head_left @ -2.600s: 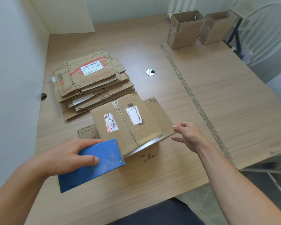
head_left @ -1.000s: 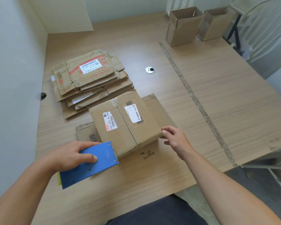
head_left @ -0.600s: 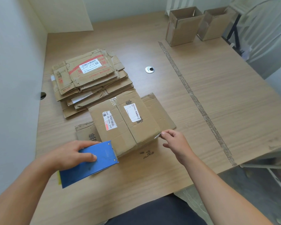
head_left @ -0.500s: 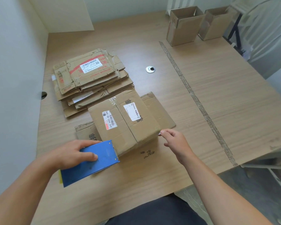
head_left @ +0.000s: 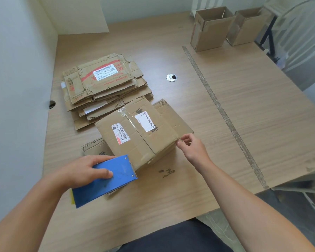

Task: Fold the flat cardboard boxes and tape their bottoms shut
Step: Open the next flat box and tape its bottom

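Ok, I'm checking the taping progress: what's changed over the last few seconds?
The right hand moved left from open beside the box to its near right corner, fingers now curled there; whether they pinch tape is unclear. Unchanged: the left hand keeps its grip on the blue tape dispenser at the box's near left corner; flat stack and two folded boxes unmoved.

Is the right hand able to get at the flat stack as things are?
Probably yes. The right hand is at a corner of the box, which stands between it and the stack, so it would have to reach over. Nothing lies on the stack. The left hand holds the dispenser.
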`<state>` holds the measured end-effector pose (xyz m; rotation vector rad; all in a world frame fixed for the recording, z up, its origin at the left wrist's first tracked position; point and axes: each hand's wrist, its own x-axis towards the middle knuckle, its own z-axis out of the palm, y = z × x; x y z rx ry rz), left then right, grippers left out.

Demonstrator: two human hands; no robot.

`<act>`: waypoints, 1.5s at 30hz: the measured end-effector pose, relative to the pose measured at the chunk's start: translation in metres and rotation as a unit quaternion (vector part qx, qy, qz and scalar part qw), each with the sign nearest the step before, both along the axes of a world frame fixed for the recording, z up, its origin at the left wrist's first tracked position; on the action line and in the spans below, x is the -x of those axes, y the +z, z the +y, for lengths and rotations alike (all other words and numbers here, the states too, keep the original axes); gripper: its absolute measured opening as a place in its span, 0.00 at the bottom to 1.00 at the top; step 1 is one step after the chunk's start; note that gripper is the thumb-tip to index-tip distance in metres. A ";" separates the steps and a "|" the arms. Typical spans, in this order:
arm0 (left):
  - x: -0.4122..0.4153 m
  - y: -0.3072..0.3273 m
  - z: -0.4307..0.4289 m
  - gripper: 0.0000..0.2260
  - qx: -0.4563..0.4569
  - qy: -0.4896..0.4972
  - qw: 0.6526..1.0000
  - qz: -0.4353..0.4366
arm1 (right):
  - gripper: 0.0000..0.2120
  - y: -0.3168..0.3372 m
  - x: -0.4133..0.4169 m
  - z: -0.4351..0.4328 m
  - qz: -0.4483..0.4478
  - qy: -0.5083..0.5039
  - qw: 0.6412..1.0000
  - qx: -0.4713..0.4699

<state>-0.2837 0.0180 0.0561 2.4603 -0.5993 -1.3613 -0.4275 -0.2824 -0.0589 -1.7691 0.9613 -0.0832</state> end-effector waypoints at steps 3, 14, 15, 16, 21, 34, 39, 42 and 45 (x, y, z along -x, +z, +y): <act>0.001 0.001 -0.001 0.20 -0.002 0.005 1.000 0.002 | 0.23 0.010 -0.002 0.001 -0.022 0.068 0.996 0.057; 0.006 -0.007 0.011 0.25 0.045 0.034 0.998 0.020 | 0.32 0.004 -0.032 0.024 -0.135 0.478 0.723 0.480; 0.006 -0.007 0.012 0.25 0.049 0.037 0.998 0.022 | 0.31 -0.001 -0.035 0.025 -0.131 0.496 0.702 0.494; 0.007 -0.007 0.013 0.24 0.052 0.040 0.998 0.023 | 0.30 -0.006 -0.036 0.025 -0.129 0.502 0.688 0.508; 0.015 -0.006 0.017 0.22 0.076 0.058 0.995 0.024 | 0.26 -0.009 -0.038 0.021 -0.141 0.488 0.670 0.542; 0.020 -0.014 0.053 0.26 0.104 0.086 0.990 0.032 | 0.29 -0.008 -0.036 0.027 -0.080 0.479 0.690 0.537; 0.019 -0.011 0.076 0.24 0.107 0.094 0.989 0.046 | 0.28 -0.005 -0.037 0.028 -0.073 0.480 0.687 0.541; 0.018 -0.009 0.087 0.25 0.096 0.093 0.990 0.050 | 0.29 -0.004 -0.039 0.029 -0.061 0.485 0.686 0.538; 0.016 -0.015 0.085 0.25 0.076 0.088 0.992 0.046 | 0.29 -0.003 -0.039 0.028 -0.054 0.492 0.689 0.530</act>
